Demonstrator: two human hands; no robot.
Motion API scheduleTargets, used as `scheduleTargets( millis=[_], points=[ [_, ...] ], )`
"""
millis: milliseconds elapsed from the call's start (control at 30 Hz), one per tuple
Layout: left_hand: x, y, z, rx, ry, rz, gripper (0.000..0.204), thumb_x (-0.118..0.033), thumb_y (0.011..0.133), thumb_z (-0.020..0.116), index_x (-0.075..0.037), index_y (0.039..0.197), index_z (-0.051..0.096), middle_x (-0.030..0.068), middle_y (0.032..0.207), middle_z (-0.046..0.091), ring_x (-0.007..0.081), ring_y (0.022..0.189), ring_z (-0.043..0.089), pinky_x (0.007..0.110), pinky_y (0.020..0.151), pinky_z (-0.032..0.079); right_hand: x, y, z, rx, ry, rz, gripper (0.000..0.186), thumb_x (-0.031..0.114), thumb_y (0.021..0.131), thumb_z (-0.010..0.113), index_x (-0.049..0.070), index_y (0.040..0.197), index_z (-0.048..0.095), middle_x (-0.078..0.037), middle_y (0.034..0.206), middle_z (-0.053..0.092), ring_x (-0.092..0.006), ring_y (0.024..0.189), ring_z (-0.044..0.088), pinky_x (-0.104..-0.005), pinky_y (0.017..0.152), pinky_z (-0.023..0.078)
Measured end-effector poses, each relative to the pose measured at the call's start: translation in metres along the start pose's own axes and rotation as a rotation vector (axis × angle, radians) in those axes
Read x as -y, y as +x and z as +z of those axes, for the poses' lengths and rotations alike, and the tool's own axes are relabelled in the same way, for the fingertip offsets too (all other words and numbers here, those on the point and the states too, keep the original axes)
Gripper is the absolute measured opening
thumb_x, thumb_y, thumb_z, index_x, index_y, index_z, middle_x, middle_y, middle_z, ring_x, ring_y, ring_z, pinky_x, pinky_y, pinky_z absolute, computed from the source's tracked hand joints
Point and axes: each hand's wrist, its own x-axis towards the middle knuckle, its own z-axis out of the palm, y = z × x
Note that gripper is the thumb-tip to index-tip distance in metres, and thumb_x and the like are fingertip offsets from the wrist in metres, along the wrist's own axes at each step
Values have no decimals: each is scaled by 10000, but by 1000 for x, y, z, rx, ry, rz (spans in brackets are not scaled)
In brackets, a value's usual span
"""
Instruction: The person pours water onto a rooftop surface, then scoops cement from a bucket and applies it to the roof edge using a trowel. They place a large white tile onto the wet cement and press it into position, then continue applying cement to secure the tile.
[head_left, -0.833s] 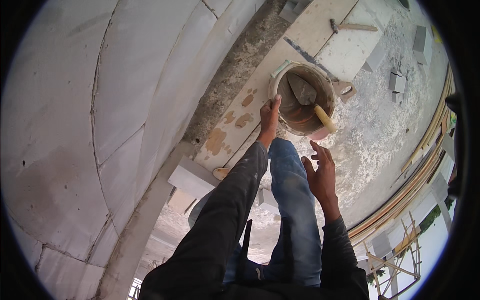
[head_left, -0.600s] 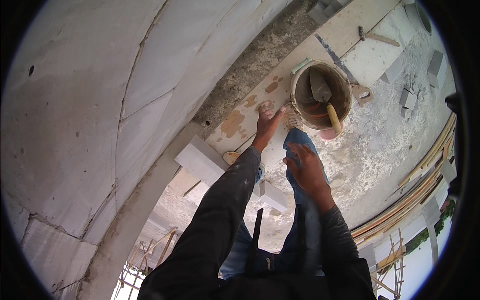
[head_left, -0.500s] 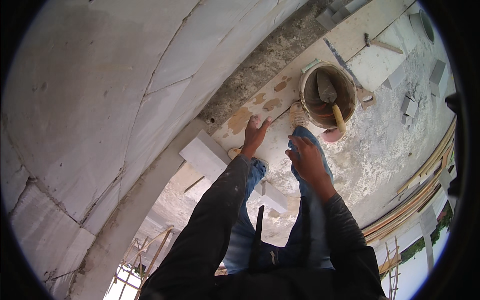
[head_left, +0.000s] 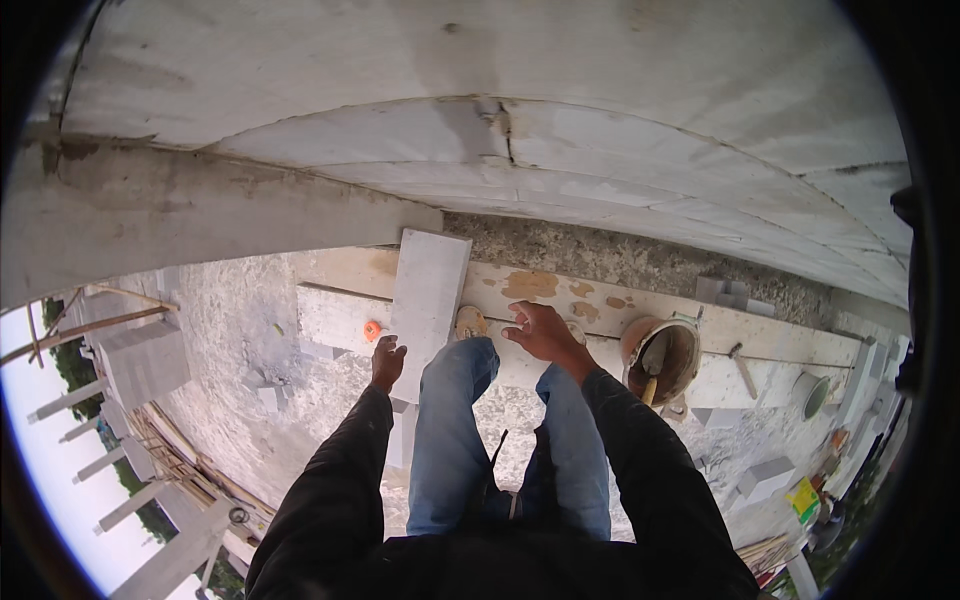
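A long, pale-grey rectangular block (head_left: 432,285) lies across the pale flat boards (head_left: 345,312), its long axis running from the wall (head_left: 650,185) toward the person, the far end tipped slightly right. The bare left hand (head_left: 386,367) is just beside its left edge, thumb and bent fingers apart; whether it touches the block cannot be told. The bare right hand (head_left: 545,333) hangs right of the block, palm down, fingers pointing left, thumb and fingers apart around nothing. The block looks smooth and straight-edged. A small round orange object (head_left: 372,330) sits left of it; farther right stands a mortar-stained round bucket (head_left: 688,345) holding a wooden-handled trowel (head_left: 653,360).
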Motion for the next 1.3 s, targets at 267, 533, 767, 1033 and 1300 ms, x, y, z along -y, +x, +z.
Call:
scheduleTargets(
  millis=[267,533,767,1033,1300],
  points=[
    [149,-101,120,-294,-450,-453,645,-412,996,715,59,1403,546,277,1384,611,348,1289,602,434,1061,483,14,113,35,371,-348,58,852,531,837,845,0,1446,575,-234,1187,731,-314,1086,730,-415,952,579],
    [237,-62,134,-649,-747,-698,947,-606,1029,594,148,1540,336,354,1536,451,407,1443,464,465,1184,377,4,291,120,140,-611,-109,1078,685,898,695,-106,1560,380,-323,1526,505,-431,1417,523,-478,1178,425],
    [264,13,96,-454,-1253,-771,1040,-797,998,414,8,1643,280,225,1649,386,388,1527,339,560,1229,264,-20,389,169,185,-664,118,1214,769,804,695,-9,1643,287,-308,1605,412,-417,1479,453,-489,1199,407],
    [217,-5,111,-797,-1387,-665,967,-792,1038,280,11,1554,431,177,1507,530,292,1374,493,455,1183,345,-22,364,148,170,-403,96,1206,766,815,692,-21,1634,286,-287,1597,410,-394,1454,462,-485,1180,395],
    [168,-117,195,-993,-1643,-530,952,-758,1057,269,2,1629,299,159,1697,317,298,1595,222,467,1306,57,-51,286,75,173,-276,-32,884,683,1006,570,-37,1488,398,-204,1428,506,-298,1396,442,-409,1208,294]
  ],
)
